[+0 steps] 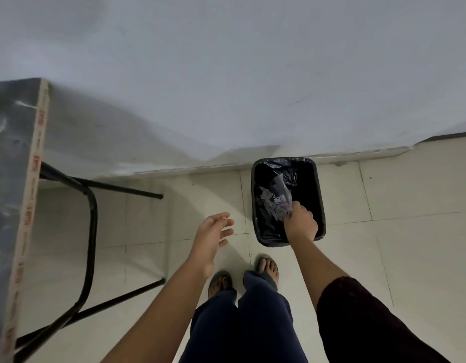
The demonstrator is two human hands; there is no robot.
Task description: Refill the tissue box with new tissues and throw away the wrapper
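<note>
A crumpled clear plastic wrapper hangs over the mouth of a black bin lined with a black bag, standing on the floor by the wall. My right hand is above the bin's near side, fingers closed on the wrapper's lower end. My left hand hovers to the left of the bin, palm up, fingers apart and holding nothing. The tissue box is not in view.
A dark marble-patterned table with black metal legs stands at the left. A grey wall rises behind the bin. My feet in sandals stand on the pale tiled floor just before the bin.
</note>
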